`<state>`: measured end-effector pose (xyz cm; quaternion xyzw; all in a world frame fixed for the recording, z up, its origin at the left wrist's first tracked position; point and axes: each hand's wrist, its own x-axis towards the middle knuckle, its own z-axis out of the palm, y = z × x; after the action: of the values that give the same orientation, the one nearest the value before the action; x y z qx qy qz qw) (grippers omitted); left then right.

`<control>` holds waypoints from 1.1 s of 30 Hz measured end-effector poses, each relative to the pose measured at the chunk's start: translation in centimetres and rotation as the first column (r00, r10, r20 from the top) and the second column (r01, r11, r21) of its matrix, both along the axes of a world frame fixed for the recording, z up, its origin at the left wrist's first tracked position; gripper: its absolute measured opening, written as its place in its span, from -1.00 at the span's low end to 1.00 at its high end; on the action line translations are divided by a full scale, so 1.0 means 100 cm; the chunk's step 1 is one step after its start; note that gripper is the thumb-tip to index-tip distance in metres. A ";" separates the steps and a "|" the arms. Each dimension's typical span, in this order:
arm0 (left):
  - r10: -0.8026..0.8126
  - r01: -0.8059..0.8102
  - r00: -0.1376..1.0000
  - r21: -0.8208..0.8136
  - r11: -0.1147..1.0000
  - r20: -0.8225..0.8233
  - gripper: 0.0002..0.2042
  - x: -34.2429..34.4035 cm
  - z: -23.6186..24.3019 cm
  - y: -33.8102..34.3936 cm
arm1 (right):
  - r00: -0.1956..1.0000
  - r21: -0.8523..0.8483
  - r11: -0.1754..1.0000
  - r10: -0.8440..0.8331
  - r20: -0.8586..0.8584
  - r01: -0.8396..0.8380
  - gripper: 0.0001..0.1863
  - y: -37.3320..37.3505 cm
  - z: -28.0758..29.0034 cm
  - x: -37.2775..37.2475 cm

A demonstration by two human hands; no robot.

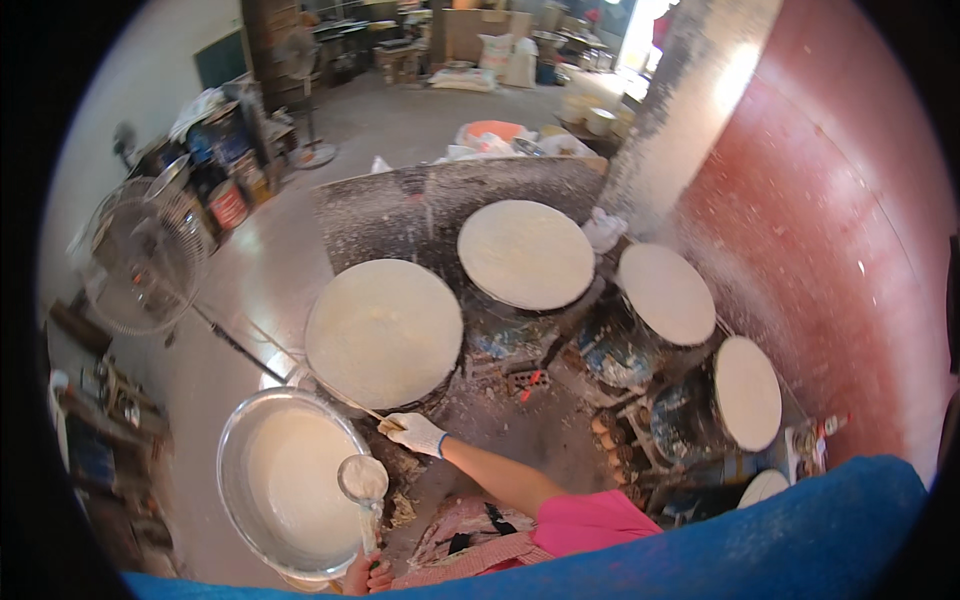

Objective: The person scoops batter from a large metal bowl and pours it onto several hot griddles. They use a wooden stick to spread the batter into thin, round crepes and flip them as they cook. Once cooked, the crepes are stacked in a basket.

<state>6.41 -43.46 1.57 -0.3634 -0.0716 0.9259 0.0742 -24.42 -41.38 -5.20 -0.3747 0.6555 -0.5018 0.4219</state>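
Observation:
My left hand [372, 572], bare and at the bottom edge, is closed on the handle of a metal ladle [362, 478] filled with creamy batter. The ladle is over the right side of a wide metal basin [232, 455] of the same pale liquid. My right hand [412, 432], in a white knit glove, grips a long thin stick [292, 352] that runs up and leftward. Just beyond it is a large round griddle [384, 330] covered with a pale sheet.
More covered round griddles [525, 252] on drum stoves curve to the right, beside a red wall [820, 220] and column. A metal board [370, 210] stands behind them. A standing fan [140, 255] is at left. Sacks, buckets and clutter line the background.

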 end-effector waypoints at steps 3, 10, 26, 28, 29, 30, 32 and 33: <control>-0.122 0.122 0.993 0.018 0.992 0.004 -0.67 -0.018 -0.004 -0.014 | 0.983 -0.049 0.983 -0.179 -0.039 0.177 -0.79 0.058 -0.004 -0.014; -0.460 0.465 0.885 0.067 0.883 -0.074 -0.67 -0.103 -0.021 -0.005 | 0.697 0.154 0.681 -0.690 -0.195 0.716 -0.82 0.272 -0.083 -0.006; -0.822 0.855 0.518 0.150 0.496 -0.237 -0.67 -0.310 -0.025 0.173 | 0.111 0.321 -0.093 -0.820 -0.562 0.942 -0.77 0.555 -0.057 0.070; -0.884 0.908 0.418 0.137 0.396 -0.212 -0.67 -0.330 -0.025 0.188 | -0.013 0.337 -0.228 -0.844 -0.537 0.914 -0.70 0.567 -0.053 0.085; -0.905 0.926 0.374 0.126 0.355 -0.200 -0.67 -0.338 -0.025 0.193 | -0.071 0.339 -0.284 -0.849 -0.523 0.897 -0.66 0.571 -0.047 0.087; -0.921 0.940 0.336 0.125 0.316 -0.195 -0.67 -0.345 -0.027 0.199 | -0.179 0.321 -0.371 -0.850 -0.495 0.871 -0.62 0.573 -0.039 0.096; -0.941 0.956 0.283 0.131 0.261 -0.186 -0.68 -0.359 -0.026 0.211 | -0.379 0.216 -0.517 -0.800 -0.465 0.828 -0.53 0.572 -0.033 0.111; -0.952 0.963 0.256 0.134 0.236 -0.168 -0.68 -0.367 -0.024 0.217 | -0.466 0.172 -0.585 -0.763 -0.447 0.793 -0.48 0.570 -0.032 0.123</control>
<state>-30.25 -21.76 -0.84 -0.2976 0.0699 0.6839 0.6624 -12.14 15.59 -8.41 0.4792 0.7544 -0.4170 -0.1655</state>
